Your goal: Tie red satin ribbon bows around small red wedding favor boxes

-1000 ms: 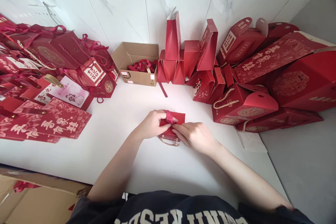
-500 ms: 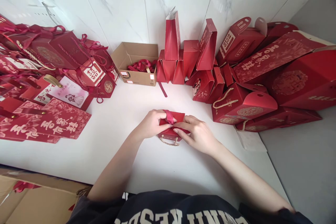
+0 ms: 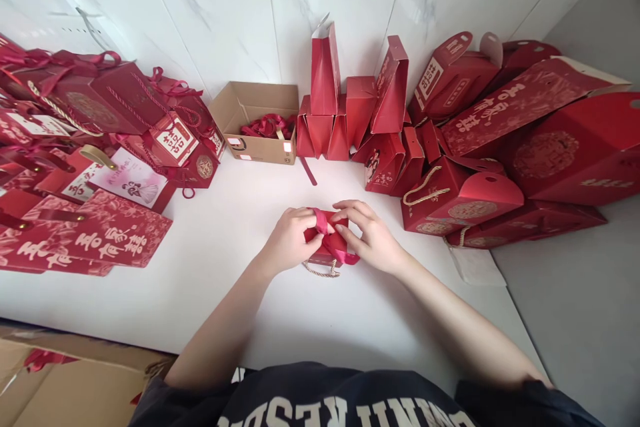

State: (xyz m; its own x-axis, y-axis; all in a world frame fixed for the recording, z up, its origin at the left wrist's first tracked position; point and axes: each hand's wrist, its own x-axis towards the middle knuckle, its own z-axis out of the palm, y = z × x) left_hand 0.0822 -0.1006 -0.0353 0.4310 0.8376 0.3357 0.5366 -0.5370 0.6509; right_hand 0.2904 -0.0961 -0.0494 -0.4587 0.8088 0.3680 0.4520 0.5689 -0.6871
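Note:
A small red gift bag (image 3: 326,255) with a gold rope handle lies on the white table (image 3: 240,260) right in front of me. A red ribbon (image 3: 334,243) loops over its top. My left hand (image 3: 290,238) grips the bag's left side, fingers curled around a ribbon loop. My right hand (image 3: 369,235) rests on the bag's right side, pinching the ribbon strand that runs under its fingers. Most of the bag is hidden beneath both hands.
A brown cardboard box (image 3: 255,121) holding red ribbons stands at the back wall. Red folded bags (image 3: 350,113) stand beside it. Larger red gift boxes (image 3: 470,197) pile up on the right, finished ones (image 3: 100,120) on the left. A cardboard carton (image 3: 65,380) sits lower left.
My right hand has moved up and forward over the bag, drawing a ribbon strand across its right side. My left hand stays on the left side.

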